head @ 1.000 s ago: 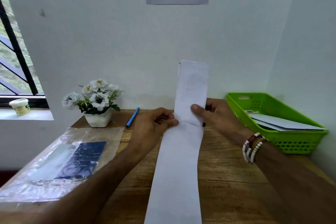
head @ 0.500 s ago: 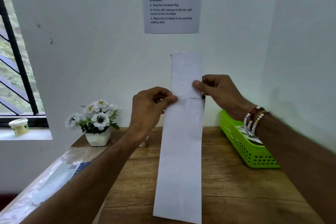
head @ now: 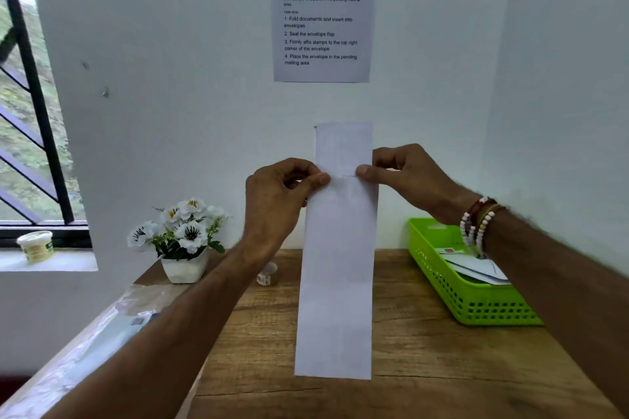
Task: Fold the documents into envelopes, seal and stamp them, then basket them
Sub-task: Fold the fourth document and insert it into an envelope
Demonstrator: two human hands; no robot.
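Note:
A long, narrow strip of folded white document hangs upright in the air above the wooden desk. My left hand pinches its left edge about a quarter of the way down, thumb on the front. My right hand pinches the right edge at the same height. A faint crease runs across the paper between my thumbs. The green basket stands at the right of the desk, with white envelopes lying inside it.
A white pot of artificial flowers stands at the back left. A small tape roll lies behind my left wrist. A clear plastic sleeve with papers covers the desk's left side. An instruction sheet hangs on the wall.
Both hands have lifted the document off the desk and hold it higher, its lower end now hanging free. My view has tilted upward, so more of the wall sheet shows.

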